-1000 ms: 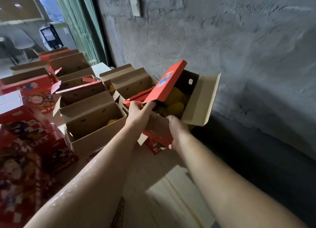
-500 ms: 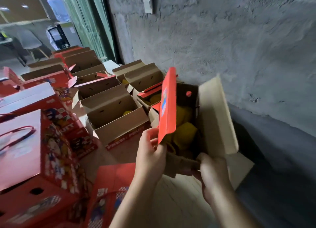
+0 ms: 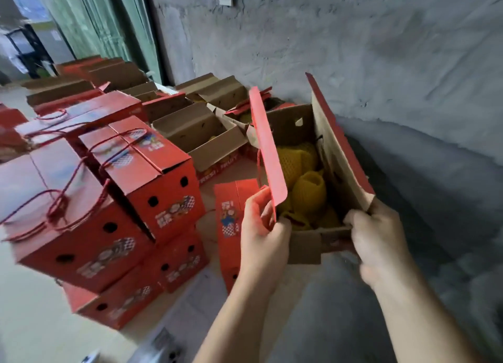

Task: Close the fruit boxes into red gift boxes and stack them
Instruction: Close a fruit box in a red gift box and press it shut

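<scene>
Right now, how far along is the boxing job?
Done: closed red gift boxes with rope handles stand stacked at left. In hand: the left hand grips the upright red flap of an open fruit box holding yellow net-wrapped fruit; the right hand grips its near right corner. Left: several open boxes behind still need closing and stacking.

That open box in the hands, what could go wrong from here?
1. The open box is held at its near end only, left hand pinching a flap, right hand on the corner; it might tip and spill the netted fruit.
2. The fruit sits high, so the flaps may not close flat.
3. The closed boxes are stacked unevenly; adding another could topple them.
</scene>
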`<state>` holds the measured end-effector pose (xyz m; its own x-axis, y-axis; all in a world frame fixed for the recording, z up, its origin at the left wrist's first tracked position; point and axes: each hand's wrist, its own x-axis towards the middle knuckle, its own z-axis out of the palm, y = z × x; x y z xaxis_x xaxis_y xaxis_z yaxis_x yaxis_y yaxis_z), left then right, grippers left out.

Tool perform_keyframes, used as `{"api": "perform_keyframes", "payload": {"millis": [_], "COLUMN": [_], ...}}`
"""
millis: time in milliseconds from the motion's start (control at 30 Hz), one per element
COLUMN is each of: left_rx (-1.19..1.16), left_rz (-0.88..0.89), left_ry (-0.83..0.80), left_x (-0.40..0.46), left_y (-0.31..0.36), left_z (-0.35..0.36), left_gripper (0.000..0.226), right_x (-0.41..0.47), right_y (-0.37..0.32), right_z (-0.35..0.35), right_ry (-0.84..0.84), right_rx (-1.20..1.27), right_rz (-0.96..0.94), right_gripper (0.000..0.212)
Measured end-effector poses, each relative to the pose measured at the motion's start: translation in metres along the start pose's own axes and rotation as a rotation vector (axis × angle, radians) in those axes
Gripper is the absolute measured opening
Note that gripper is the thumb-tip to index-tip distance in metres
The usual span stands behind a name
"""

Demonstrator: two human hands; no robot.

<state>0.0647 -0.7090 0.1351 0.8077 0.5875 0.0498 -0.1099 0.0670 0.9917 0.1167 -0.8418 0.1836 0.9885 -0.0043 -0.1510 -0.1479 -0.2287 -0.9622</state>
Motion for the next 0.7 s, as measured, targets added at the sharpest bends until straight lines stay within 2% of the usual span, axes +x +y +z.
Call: {"api": "perform_keyframes", "payload": {"millis": [200,367,567,700], "left_rx": [-0.09,-0.159,-0.105,-0.054], "left_rz": [0.029,0.037,0.003,-0.034], "left_ry": [-0.1,-0.07,0.067,0.079], "left_x": [-0.06,-0.132,-0.21,-0.248], "left_y": [0.04,0.054,0.051,0.045], "left_z": [-0.019,-0.051,-0.119,-0.17], "left_gripper": [0.052,0.049,0.044,0.047], "right_x": [-0.077,-0.136,-0.219,-0.277], "right_y": [0.0,0.007,0.028,0.032], "right_z": [-0.038,-0.055,-0.036,-0.009], "right_ry": [0.044,-0.06,-0.2,-0.202], "right_rx": [-0.038,-0.044,-0.121,-0.144], "right_rz": [-0.006,-0.033,0.085,0.188], "right_gripper": [0.027,0.037,0.017,0.019]}}
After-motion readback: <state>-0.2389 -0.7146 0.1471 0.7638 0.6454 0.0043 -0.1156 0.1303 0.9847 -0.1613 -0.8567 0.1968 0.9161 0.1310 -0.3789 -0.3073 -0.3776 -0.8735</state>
